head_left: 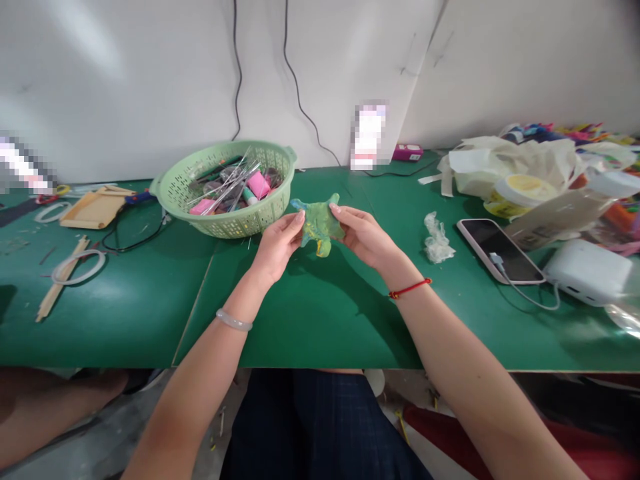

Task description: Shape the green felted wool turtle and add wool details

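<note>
Between my two hands, above the green table (310, 320), is a small green turtle-shaped figure (317, 223) with blue and yellow patches. My left hand (280, 243) pinches its left edge between thumb and fingers. On the opposite side, my right hand (363, 233) grips the figure's right edge in the same way. The fingertips behind the figure are partly hidden. Just beyond my left hand stands a light green plastic basket (235, 227) with metal rods, pink pieces and dark items inside.
Rightward lie a crumpled clear plastic wrapper (439, 238), a phone (500, 250) with a cable, a white charger (590, 270), a bottle (565, 210) and white bags (520, 160). At left are a cardboard tray (97, 208), a white ring (79, 267) and a wooden strip (63, 280). Another person's leg (45, 413) shows below.
</note>
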`<state>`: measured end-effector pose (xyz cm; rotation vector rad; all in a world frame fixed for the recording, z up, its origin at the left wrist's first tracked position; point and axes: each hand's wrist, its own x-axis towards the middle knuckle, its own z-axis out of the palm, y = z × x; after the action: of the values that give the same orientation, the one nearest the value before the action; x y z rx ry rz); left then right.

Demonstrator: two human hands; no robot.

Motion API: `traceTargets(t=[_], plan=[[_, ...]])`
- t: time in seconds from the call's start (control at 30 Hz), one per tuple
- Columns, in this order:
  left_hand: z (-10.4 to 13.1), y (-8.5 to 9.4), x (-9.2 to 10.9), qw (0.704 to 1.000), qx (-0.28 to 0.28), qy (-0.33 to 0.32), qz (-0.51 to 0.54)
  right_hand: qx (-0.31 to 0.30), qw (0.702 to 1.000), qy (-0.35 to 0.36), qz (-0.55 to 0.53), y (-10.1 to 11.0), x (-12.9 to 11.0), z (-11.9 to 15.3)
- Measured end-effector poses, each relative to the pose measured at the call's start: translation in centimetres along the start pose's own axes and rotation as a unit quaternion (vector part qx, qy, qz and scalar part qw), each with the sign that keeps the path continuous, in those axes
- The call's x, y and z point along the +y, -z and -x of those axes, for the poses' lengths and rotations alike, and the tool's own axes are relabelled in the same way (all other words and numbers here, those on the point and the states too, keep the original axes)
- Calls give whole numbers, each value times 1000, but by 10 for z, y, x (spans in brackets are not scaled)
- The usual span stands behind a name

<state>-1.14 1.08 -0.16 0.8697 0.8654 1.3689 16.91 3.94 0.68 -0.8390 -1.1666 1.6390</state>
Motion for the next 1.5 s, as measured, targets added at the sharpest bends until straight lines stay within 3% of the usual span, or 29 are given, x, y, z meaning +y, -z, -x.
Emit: traceTargets(t=[0.27,0.77,1.2,1.5], plan=[[1,-1,-1,1000,11,6,-13,-12,1000,16,-14,4,1,-1],[2,-4,1,1000,21,8,-11,-9,998,-23,-56,4,6,-5],[-2,0,-2,1000,-1,-17,14,-11,995,-9,-98,1,9,-6],[-6,5,-5,998,7,-57,41,11,998,-10,-64,0,11,-6]])
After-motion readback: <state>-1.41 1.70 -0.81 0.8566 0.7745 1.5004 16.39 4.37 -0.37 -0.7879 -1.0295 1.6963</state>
